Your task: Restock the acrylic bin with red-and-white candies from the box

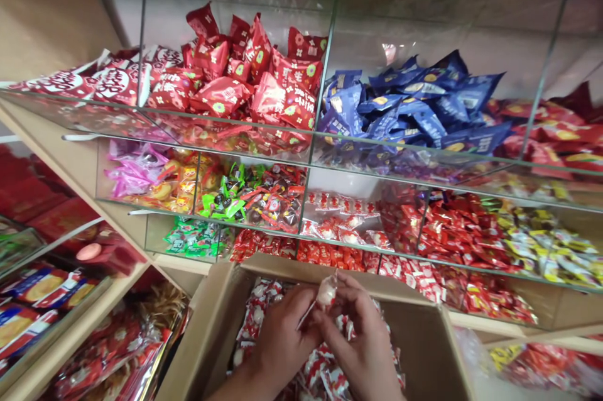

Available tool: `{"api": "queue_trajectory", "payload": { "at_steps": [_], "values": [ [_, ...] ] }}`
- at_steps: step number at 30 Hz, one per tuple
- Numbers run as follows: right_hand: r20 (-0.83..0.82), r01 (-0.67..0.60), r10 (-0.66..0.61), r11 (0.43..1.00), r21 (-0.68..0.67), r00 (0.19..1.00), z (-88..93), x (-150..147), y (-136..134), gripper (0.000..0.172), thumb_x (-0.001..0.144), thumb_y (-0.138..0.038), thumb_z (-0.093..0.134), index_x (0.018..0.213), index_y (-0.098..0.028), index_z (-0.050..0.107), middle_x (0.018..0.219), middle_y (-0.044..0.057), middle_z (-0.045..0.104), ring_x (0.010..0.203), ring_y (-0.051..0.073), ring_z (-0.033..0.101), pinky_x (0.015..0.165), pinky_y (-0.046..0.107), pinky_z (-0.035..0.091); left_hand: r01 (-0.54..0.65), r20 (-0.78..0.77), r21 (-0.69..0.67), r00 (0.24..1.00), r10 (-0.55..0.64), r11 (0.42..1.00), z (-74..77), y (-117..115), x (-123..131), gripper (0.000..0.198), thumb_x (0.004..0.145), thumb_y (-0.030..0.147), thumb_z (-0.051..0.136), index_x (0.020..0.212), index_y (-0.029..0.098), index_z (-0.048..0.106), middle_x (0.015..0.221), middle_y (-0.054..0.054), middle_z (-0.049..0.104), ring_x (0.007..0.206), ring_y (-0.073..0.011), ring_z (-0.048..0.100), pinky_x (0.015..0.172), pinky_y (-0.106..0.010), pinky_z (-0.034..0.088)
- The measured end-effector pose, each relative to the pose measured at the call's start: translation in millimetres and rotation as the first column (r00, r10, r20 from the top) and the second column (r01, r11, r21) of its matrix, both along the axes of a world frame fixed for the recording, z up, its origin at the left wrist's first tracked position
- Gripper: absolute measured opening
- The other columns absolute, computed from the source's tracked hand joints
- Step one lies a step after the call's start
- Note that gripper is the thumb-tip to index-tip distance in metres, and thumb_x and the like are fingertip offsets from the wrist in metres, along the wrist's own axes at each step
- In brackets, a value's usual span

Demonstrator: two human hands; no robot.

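**Though light as air, it wants a careful pinch**

Where the fingertips of the left hand (282, 341) and the right hand (362, 344) come together, they grip one small, round, white-and-red sweet (326, 291) in crinkly clear film. It is held just above the open brown cardboard box (211, 325), over the box's far half. Both hands are closed on it, the left at one twisted wrapper end and the right around the body.

The sweet looks almost weightless and hard inside. Its film looks slick and springy, so I judge the twisted ends or the firm middle the surest places to hold.

Inside the box, under the wrists, lies a loose heap of matching red-and-white wrapped sweets (254, 319). Just beyond the box's far edge, a clear-fronted bin holds more red-and-white pieces (339, 244). Small green packets (191, 237) sit in the bin beyond the box's far left corner. Well above the box, glass compartments hold glossy red pillow packs (245, 80) and, further right, dark blue foil packs (414, 105).
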State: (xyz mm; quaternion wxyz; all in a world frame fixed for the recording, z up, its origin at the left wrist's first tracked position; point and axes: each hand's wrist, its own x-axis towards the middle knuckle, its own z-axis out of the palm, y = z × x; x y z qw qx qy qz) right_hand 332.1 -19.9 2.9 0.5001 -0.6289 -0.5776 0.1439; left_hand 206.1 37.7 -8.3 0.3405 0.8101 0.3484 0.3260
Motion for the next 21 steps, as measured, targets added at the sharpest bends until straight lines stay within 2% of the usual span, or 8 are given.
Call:
{"api": "queue_trajectory", "payload": {
  "at_steps": [3, 7, 11, 14, 16, 18, 20, 21],
  "values": [
    [0.043, -0.022, 0.019, 0.998, 0.062, 0.999, -2.1, 1, 1, 0.025, 0.075, -0.018, 0.053, 0.100, -0.019, 0.051, 0.116, 0.013, 0.054, 0.108, 0.024, 0.051, 0.083, 0.036, 0.047, 0.029, -0.013, 0.044, 1.000, -0.029, 0.999, 1.4, -2, 1, 0.029, 0.075, 0.016, 0.050, 0.102, 0.026, 0.053, 0.097, -0.003, 0.061, 0.093, -0.0171, 0.055, 0.080, -0.025, 0.042],
    [0.032, -0.022, 0.020, 0.997, 0.073, 0.999, 3.1, 5, 4, 0.023, 0.077, -0.018, 0.050, 0.100, -0.021, 0.053, 0.097, 0.007, 0.064, 0.088, 0.019, 0.061, 0.076, 0.029, 0.050, 0.025, 0.045, -0.011, 0.999, -0.024, 1.000, 7.0, -5, 3, 0.020, 0.077, 0.016, 0.049, 0.095, 0.024, 0.054, 0.093, -0.002, 0.061, 0.089, -0.0156, 0.056, 0.078, -0.024, 0.042],
    [0.021, -0.060, 0.058, 0.995, 0.081, 0.998, 32.5, 23, 24, 0.013, 0.078, -0.021, 0.050, 0.090, -0.021, 0.055, 0.093, 0.006, 0.065, 0.083, 0.017, 0.062, 0.070, 0.027, 0.050, -0.031, 0.075, -0.110, 0.996, 0.040, 0.993, 8.5, -7, 1, 0.014, 0.077, 0.021, 0.051, 0.090, 0.023, 0.055, 0.088, -0.001, 0.063, 0.083, -0.0151, 0.057, 0.075, -0.023, 0.042],
    [0.182, -0.042, 0.020, 0.992, 0.115, 0.983, 58.1, 43, 64, 0.012, 0.078, -0.023, 0.050, 0.089, -0.020, 0.055, 0.094, 0.006, 0.064, 0.082, 0.017, 0.060, 0.072, 0.027, 0.047, -0.047, 0.068, -0.128, 0.996, 0.057, 0.991, 5.9, -8, -1, 0.013, 0.076, 0.024, 0.053, 0.088, 0.022, 0.056, 0.086, -0.001, 0.064, 0.083, -0.0158, 0.058, 0.076, -0.023, 0.042],
    [0.394, -0.065, 0.044, 0.997, 0.040, 0.918, 67.1, 51, 99, 0.011, 0.079, -0.022, 0.048, 0.087, -0.019, 0.055, 0.087, 0.006, 0.065, 0.077, 0.016, 0.060, 0.070, 0.026, 0.045, -0.049, 0.063, -0.129, 0.996, 0.058, 0.990, 4.3, -10, -1, 0.014, 0.074, 0.024, 0.054, 0.088, 0.023, 0.057, 0.086, -0.001, 0.064, 0.083, -0.0165, 0.058, 0.076, -0.023, 0.042],
    [0.614, -0.088, 0.144, 0.989, -0.121, 0.776, 67.9, 54, 134, 0.012, 0.079, -0.018, 0.044, 0.085, -0.017, 0.055, 0.082, 0.007, 0.064, 0.075, 0.017, 0.059, 0.068, 0.025, 0.042, -0.050, 0.049, -0.131, 0.997, 0.057, 0.990, 3.2, -11, -1, 0.015, 0.073, 0.023, 0.054, 0.088, 0.023, 0.057, 0.086, -0.001, 0.065, 0.083, -0.0170, 0.058, 0.075, -0.024, 0.042],
    [0.719, -0.097, 0.253, 0.963, -0.252, 0.647, 63.1, 52, 160, 0.013, 0.078, -0.015, 0.043, 0.084, -0.015, 0.055, 0.079, 0.009, 0.064, 0.074, 0.018, 0.059, 0.065, 0.025, 0.041, -0.045, 0.023, -0.139, 0.999, 0.049, 0.989, 2.0, -11, 0, 0.015, 0.071, 0.021, 0.054, 0.086, 0.023, 0.058, 0.085, -0.001, 0.065, 0.081, -0.0169, 0.059, 0.074, -0.023, 0.042],
    [0.736, -0.106, 0.292, 0.951, -0.290, 0.611, 59.7, 50, 170, 0.014, 0.077, -0.013, 0.044, 0.084, -0.015, 0.056, 0.078, 0.009, 0.065, 0.072, 0.018, 0.059, 0.064, 0.025, 0.041, -0.038, 0.012, -0.144, 0.999, 0.040, 0.989, 1.2, -11, 0, 0.015, 0.071, 0.020, 0.054, 0.085, 0.022, 0.058, 0.083, -0.001, 0.065, 0.079, -0.0166, 0.059, 0.073, -0.023, 0.042]
  ]
}}
